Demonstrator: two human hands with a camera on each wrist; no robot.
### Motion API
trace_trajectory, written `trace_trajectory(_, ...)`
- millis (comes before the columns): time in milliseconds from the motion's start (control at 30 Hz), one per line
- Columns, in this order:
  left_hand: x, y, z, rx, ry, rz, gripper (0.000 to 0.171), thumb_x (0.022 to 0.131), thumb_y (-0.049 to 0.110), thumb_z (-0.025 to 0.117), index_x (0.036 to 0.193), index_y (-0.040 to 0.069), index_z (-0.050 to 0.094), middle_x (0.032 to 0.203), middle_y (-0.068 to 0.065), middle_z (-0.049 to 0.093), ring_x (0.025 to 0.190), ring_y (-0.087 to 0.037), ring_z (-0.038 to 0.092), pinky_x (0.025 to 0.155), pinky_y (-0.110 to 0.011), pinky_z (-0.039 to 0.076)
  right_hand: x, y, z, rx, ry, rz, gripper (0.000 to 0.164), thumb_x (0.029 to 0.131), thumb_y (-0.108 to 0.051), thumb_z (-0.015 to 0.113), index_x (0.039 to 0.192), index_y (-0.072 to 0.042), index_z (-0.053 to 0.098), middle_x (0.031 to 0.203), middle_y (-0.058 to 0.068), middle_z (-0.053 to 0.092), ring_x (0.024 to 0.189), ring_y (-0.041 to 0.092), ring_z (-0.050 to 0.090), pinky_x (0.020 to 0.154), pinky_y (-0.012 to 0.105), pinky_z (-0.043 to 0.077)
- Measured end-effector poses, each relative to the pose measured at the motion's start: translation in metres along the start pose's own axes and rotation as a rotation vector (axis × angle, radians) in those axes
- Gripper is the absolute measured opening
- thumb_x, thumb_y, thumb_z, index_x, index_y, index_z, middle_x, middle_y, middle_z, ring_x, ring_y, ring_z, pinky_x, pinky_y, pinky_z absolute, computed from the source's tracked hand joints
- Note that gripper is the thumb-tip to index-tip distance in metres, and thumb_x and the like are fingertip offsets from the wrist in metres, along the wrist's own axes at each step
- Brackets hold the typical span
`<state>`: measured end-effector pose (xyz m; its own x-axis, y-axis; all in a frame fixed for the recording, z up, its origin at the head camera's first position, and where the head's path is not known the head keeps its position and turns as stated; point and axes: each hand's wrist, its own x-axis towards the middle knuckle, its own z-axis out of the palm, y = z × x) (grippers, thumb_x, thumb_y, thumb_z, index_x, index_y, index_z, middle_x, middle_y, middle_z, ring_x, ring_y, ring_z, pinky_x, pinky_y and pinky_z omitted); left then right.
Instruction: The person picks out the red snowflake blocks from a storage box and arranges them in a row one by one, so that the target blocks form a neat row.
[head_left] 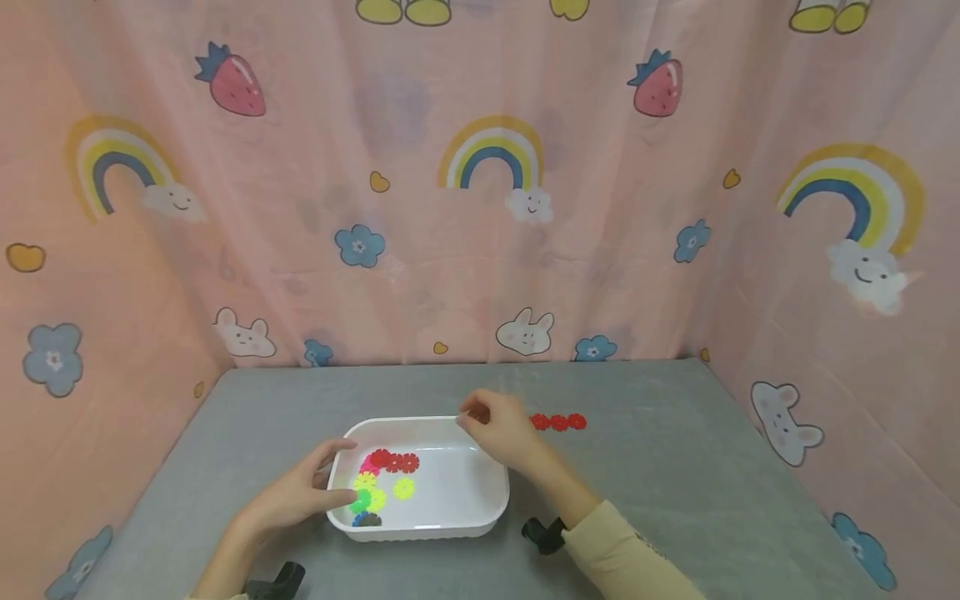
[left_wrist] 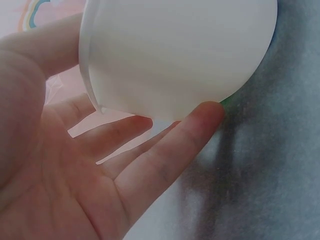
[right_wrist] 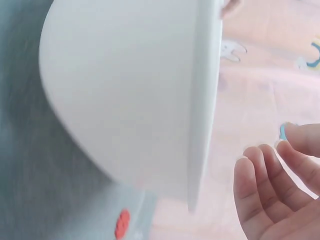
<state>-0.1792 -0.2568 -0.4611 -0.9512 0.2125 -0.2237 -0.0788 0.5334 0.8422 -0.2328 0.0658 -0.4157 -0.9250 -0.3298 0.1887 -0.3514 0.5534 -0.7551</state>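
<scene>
Head view: left hand (head_left: 295, 492) grips a smooth, rounded white tray (head_left: 450, 493) of scalloped discs (head_left: 403, 489); right hand (head_left: 506, 429) loosely curled, fingertips apart.

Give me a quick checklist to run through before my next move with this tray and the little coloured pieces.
1. Left hand steadying the tray: ok, it grips the left end.
2. Right hand clear of the tray: ok, the right wrist view shows a gap.
3. Separate yellow piece inside the tray: ok.
4. All red pieces together: not ok, some are inside, but a red row lies on the table.
5. Dark piece count: cannot tell, the near rim partly hides them.
</scene>
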Motion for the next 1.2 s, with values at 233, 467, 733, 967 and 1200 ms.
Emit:
trace_trajectory(233,-0.005,-0.007,-0.003,-0.010,0.014,-0.023,0.085,0.082,0.031,0.085,0.151,0.013,0.037,0.162,-0.024,0.024,0.143,-0.055,0.032,0.100,-0.062,0.049,0.005,-0.013,0.031,0.016,-0.098,0.015,0.019,0.096,-0.020,0.070,0.111,-0.009,0.070,0.092,-0.003,0.063,0.084,0.016,0.059,0.067,0.024,0.055)
trace_trajectory(467,-0.004,-0.004,-0.002,-0.019,0.005,-0.016,0.086,0.082,0.032,0.084,0.152,0.014,0.037,0.163,-0.023,0.023,0.144,-0.055,0.030,0.101,-0.062,0.048,0.011,-0.017,0.048,-0.028,-0.131,0.039,0.020,0.094,-0.020,0.073,0.111,-0.009,0.070,0.088,-0.004,0.062,0.080,0.014,0.057,0.064,0.024,0.052)
trace_trajectory(733,-0.003,-0.001,-0.001,-0.011,0.014,-0.039,0.086,0.082,0.033,0.085,0.152,0.015,0.037,0.163,-0.023,0.024,0.143,-0.055,0.032,0.100,-0.064,0.048,0.020,-0.021,0.064,-0.061,-0.162,0.089,0.022,0.092,-0.021,0.076,0.109,-0.009,0.069,0.085,-0.002,0.061,0.071,0.013,0.057,0.059,0.024,0.052)
trace_trajectory(967,0.000,-0.003,-0.001,-0.005,0.012,-0.028,0.086,0.082,0.034,0.084,0.152,0.016,0.037,0.163,-0.023,0.024,0.144,-0.054,0.031,0.102,-0.063,0.046,0.024,-0.015,0.077,-0.101,-0.204,0.152,0.022,0.090,-0.019,0.077,0.108,-0.009,0.068,0.081,-0.003,0.059,0.068,0.013,0.056,0.057,0.022,0.050)
trace_trajectory(1200,0.001,-0.001,0.000,0.007,0.015,-0.028,0.086,0.081,0.035,0.085,0.151,0.016,0.039,0.163,-0.022,0.025,0.143,-0.054,0.032,0.102,-0.064,0.046,0.026,0.001,0.085,-0.143,-0.238,0.125,0.017,0.088,-0.014,0.078,0.101,-0.010,0.068,0.078,-0.004,0.057,0.070,0.012,0.054,0.059,0.024,0.048)
